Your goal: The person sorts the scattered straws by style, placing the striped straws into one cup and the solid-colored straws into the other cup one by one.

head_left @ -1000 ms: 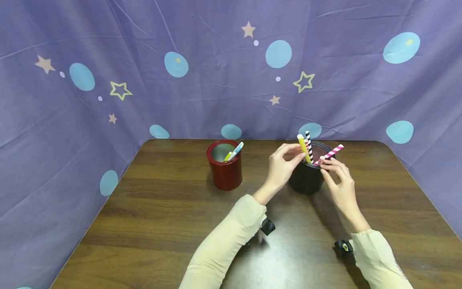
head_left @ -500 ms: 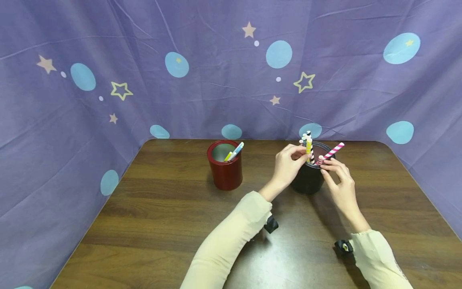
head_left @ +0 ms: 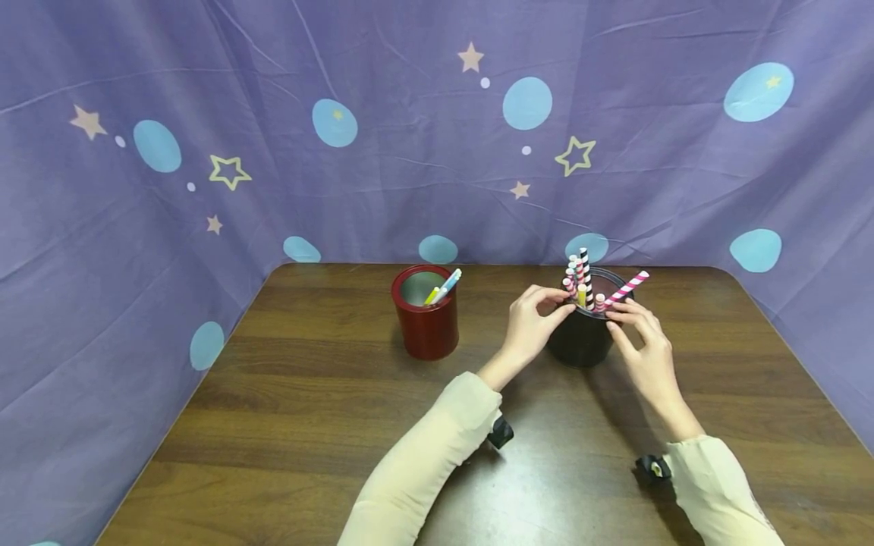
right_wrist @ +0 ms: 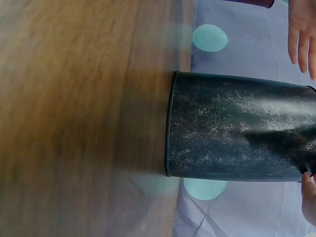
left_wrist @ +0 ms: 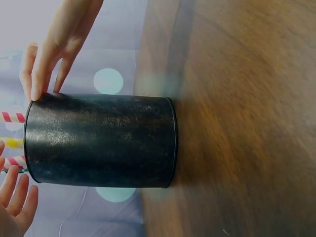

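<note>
A black metal can (head_left: 580, 345) stands upright on the table and holds several pen-like striped sticks with white ends. Among them are a black-and-white stick (head_left: 586, 274), a short-showing yellow stick (head_left: 582, 296) and a pink-and-white stick (head_left: 631, 286) leaning right. At the can's left rim is my left hand (head_left: 531, 324), its fingers parted and nothing gripped between them. My right hand (head_left: 647, 356) holds the can by its right rim between thumb and fingers. In the left wrist view, the right hand's fingertips (left_wrist: 35, 95) touch the rim and side of the can.
To the left stands a red can (head_left: 430, 334) with a blue-and-white pen (head_left: 447, 283) and a yellow one (head_left: 432, 296) in it. Behind the wooden table (head_left: 307, 402) hangs a purple curtain (head_left: 410, 189) with stars and dots.
My left hand carried the yellow stick rightward, then let it go; the stick now sits lower in the black can. That hand has drawn back left. My right hand stays at the rim.
</note>
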The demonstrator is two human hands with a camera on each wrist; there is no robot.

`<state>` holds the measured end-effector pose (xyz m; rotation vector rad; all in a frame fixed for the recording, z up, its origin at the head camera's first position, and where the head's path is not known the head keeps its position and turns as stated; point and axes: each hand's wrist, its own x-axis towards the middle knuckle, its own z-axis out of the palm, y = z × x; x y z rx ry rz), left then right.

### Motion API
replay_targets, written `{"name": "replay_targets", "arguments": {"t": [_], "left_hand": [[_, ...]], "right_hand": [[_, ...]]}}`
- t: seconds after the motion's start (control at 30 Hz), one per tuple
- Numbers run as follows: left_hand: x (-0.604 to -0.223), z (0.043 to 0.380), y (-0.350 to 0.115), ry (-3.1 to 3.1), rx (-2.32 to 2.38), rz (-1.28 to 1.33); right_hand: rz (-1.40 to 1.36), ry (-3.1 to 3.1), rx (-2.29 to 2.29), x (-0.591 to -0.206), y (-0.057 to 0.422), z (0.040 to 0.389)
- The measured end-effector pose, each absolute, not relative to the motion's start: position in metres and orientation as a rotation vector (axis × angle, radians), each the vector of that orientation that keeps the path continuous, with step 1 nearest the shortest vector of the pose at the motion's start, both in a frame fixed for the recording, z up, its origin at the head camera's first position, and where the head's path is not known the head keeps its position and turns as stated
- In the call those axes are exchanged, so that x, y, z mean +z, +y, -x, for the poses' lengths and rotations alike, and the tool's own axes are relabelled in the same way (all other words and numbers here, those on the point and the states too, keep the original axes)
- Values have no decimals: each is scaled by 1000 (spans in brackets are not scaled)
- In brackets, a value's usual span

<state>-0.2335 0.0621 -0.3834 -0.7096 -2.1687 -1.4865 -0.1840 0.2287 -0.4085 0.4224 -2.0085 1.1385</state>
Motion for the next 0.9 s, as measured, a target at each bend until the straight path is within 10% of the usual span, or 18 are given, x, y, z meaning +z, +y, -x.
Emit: {"name": "replay_targets", "arguments": {"t": [0.33,0.9], "left_hand": [[-387,223,39,-2251,-1575,777],[-389,196,-36,-2393,-1330,863]], "right_hand": [[-496,-2006,1138,-480,278,225],[-576,-2114,1001,-421,263,171]]}}
